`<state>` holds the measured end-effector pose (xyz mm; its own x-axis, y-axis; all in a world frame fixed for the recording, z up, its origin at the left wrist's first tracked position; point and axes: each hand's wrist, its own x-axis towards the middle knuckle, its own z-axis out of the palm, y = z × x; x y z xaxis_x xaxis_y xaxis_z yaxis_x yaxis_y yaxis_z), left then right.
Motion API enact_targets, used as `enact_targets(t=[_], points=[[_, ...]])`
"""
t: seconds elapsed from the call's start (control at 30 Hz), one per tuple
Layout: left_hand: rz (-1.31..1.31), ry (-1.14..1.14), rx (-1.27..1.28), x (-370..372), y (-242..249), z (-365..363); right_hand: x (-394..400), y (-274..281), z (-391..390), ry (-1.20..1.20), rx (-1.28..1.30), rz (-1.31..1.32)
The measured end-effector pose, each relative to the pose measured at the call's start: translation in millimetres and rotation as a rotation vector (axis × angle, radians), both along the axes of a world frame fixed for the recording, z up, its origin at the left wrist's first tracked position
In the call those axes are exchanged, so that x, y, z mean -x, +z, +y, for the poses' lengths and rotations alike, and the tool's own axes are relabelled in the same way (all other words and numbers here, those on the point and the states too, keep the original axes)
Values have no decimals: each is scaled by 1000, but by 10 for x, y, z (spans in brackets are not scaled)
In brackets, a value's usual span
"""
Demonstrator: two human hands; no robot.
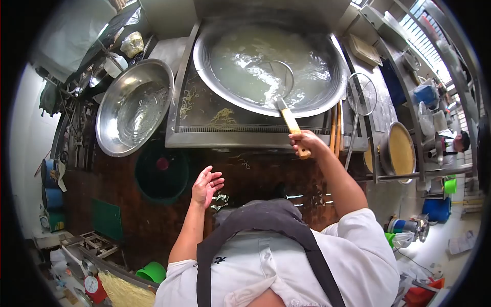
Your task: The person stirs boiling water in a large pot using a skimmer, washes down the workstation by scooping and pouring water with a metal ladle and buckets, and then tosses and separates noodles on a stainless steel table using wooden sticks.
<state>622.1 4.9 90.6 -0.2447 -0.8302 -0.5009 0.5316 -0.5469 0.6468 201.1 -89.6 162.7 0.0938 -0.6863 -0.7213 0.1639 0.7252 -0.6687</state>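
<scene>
My right hand (308, 143) is wrapped round the wooden handle of a round strainer (290, 119). Its hoop dips into the cloudy, steaming water of a very large metal pot (204, 82); the mesh is hard to make out under the surface. Empty and with fingers apart, my left hand (206, 187) hangs in the air in front of the stove. Loose noodles (222, 117) lie on the metal stove top (199, 130), to the left of the pot's front rim.
A wide steel basin (110, 130) stands tilted on the left, above a dark green tub (162, 187). Right of the pot are wooden sticks (336, 128) and another long-handled strainer (354, 130). A pan of yellow stuff (401, 151) sits farther right. The floor (240, 179) looks wet.
</scene>
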Motion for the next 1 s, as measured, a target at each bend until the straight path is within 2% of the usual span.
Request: enact_targets(t=[0.2, 0.33, 0.47, 0.53, 0.57, 0.6, 0.67, 0.77, 0.87, 0.9, 0.97, 1.0], points=[[-56, -20, -18, -700, -20, -135, -904, 233, 237, -22, 85, -160], [-85, 2, -5, -855, 4, -237, -1298, 417, 391, 89, 172, -17], [-94, 6, 0, -876, 43, -236, -1656, 696, 692, 253, 224, 395], [-99, 12, -21, -854, 83, -204, -1763, 424, 842, 371, 355, 757], [-88, 14, -42, -837, 49, -203, -1717, -85, 929, 425, 688, 1067], [-90, 14, -61, -800, 62, -211, -1738, -277, 912, 525, 573, 1087], [-95, -3, -73, -719, 27, -258, -1614, -1017, 788, 624, 558, 1163], [-92, -48, -25, -601, 142, -360, -1835, -513, 711, 546, 755, 1233], [-99, -50, -39, -480, 253, -508, -1687, -922, 652, 516, 675, 1207], [-116, -37, -33, -425, 209, -554, -1626, -963, 575, 578, 591, 1198], [-101, 3, -39, -324, 162, -605, -1404, -1000, 499, 544, 623, 1099], [-93, 19, -32, -258, 152, -706, -1310, -823, 370, 518, 646, 1055]])
